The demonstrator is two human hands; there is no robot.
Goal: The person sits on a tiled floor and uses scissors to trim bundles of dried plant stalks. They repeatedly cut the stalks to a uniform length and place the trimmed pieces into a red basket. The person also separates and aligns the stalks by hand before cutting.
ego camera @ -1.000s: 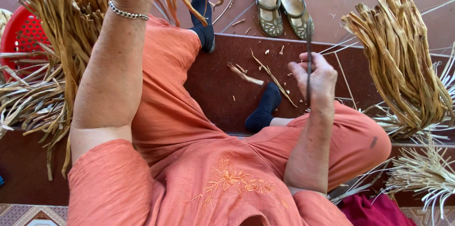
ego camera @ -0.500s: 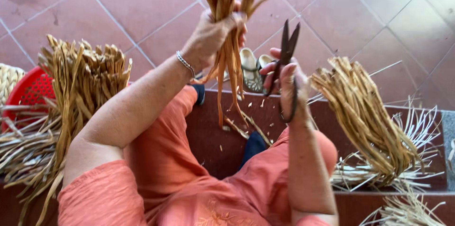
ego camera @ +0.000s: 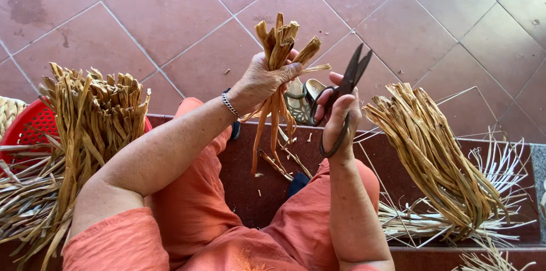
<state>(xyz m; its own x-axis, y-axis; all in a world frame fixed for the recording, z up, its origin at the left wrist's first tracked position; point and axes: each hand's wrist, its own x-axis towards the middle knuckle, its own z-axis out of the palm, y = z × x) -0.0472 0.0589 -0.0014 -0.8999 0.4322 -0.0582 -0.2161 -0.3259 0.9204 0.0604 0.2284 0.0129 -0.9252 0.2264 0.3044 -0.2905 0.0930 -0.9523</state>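
My left hand (ego camera: 263, 80) is raised in front of me, fingers closed around a small bunch of dried tan fibre strips (ego camera: 280, 43) whose cut ends stick up and whose tails hang down. My right hand (ego camera: 339, 113) is just to its right, holding dark metal scissors (ego camera: 347, 90) with the blades pointing up and nearly closed. The blades stand a short way from the bunch, not touching it. I sit in orange clothes with my knees apart.
A large bundle of the same strips (ego camera: 91, 129) leans at my left against a red plastic basket (ego camera: 28, 129). Another bundle (ego camera: 438, 151) lies at my right over a wire frame (ego camera: 483, 112). A pair of sandals (ego camera: 301, 100) rests on the tiled floor (ego camera: 170, 15).
The view has tilted up from my lap to the floor. Both hands have come lower and closer in the picture, the left still gripping the bunch, the scissors still upright beside it.
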